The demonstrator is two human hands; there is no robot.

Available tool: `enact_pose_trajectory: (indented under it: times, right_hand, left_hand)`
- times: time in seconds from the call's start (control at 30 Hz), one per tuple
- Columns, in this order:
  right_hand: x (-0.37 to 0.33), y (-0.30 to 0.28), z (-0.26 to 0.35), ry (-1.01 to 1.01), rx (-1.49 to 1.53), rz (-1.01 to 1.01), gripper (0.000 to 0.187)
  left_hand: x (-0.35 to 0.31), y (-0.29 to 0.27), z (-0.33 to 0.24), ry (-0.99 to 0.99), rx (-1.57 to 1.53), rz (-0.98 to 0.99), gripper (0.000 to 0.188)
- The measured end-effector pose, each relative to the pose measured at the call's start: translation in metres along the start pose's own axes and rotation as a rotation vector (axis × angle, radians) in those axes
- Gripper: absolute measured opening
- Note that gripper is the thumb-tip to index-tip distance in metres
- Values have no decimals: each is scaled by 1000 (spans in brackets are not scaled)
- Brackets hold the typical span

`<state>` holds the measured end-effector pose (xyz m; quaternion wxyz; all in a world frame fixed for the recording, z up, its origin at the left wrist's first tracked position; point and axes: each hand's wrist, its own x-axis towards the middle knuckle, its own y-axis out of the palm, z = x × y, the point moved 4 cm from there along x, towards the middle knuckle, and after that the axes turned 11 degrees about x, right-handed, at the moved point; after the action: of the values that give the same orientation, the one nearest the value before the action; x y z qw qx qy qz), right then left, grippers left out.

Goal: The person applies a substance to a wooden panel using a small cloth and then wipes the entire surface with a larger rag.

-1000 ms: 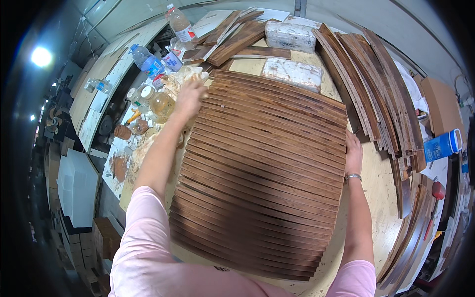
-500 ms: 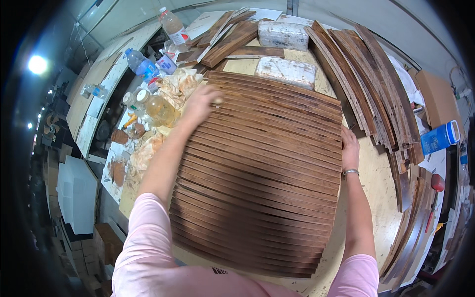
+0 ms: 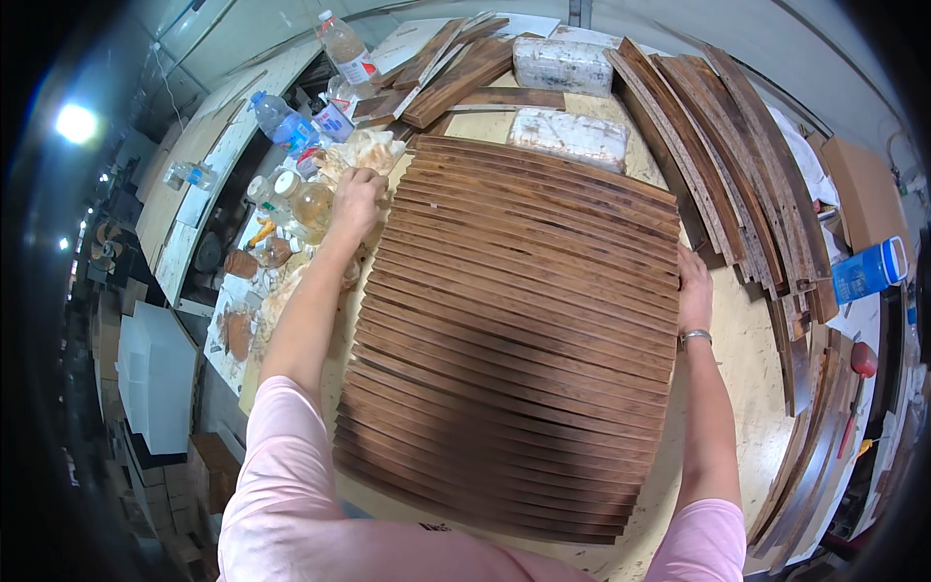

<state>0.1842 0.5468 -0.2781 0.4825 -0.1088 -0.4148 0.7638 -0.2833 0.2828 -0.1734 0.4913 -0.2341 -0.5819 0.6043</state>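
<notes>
A broad row of dark brown wooden slats (image 3: 524, 291) lies side by side before me on a pale board. At its far left corner, just off the slats, my left hand (image 3: 359, 202) is closed beside a glass jar of yellowish liquid (image 3: 308, 209). A stained, crumpled cloth (image 3: 361, 150) lies just beyond its fingers. The fingertips point down, and what they hold, if anything, is hidden. My right hand (image 3: 694, 287) grips the right edge of the slats, its fingers bent against their ends and a metal band at the wrist.
White wrapped blocks (image 3: 568, 138) stand behind the slats. Long dark boards (image 3: 722, 165) are stacked on the right, near a blue jug (image 3: 863, 272) and a red-headed tool (image 3: 862, 360). Plastic bottles (image 3: 283, 123) crowd the far left, with loose planks (image 3: 458, 85) beside them.
My left hand has moved left, off the slats, to the spot by the cloth and the jar. My right hand stays at the right edge.
</notes>
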Motion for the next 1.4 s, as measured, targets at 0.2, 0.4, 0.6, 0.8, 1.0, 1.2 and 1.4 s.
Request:
enact_pose_trajectory:
  times: [0.2,0.4,0.6,0.8,1.0,1.2,1.4]
  right_hand:
    - [-1,-4,5,-6,-17,-6,44]
    - [1,-4,11,18,23,-10,42]
    - [0,-7,16,-8,52,-5,44]
    - [1,-6,12,-49,12,-11,46]
    - [3,-2,11,-4,24,-9,45]
    - [10,7,-19,175,397,-69,41]
    - [4,11,-40,55,695,57,39]
  left_hand:
    - [-1,-6,-35,251,-145,-203,40]
    - [40,5,-31,79,-97,-345,38]
    - [94,22,-85,290,-289,-286,36]
    - [76,34,4,-97,-102,-164,35]
    - [10,-1,-6,-249,-635,-159,36]
    - [-142,-48,16,-430,-966,-123,28]
    - [-310,-44,159,-949,-764,-293,20]
